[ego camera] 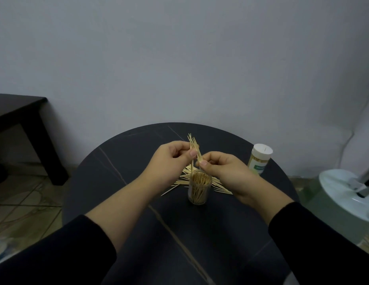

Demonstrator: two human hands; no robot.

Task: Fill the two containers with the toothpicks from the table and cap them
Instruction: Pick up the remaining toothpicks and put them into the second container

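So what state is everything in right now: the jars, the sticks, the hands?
Clear plastic container, centre: upright, uncapped, nearly full of toothpicks.
White-capped plastic container, far right: upright, capped, filled.
Loose wooden toothpicks: scattered on the round dark table behind the clear container.
Left hand: pinches a single toothpick standing in the clear container.
Right hand: pinches a small bundle of toothpicks above it.

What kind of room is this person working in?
Likely a home living room: a small round dark table, a second dark side table, a tiled floor and what looks like a pale sofa.
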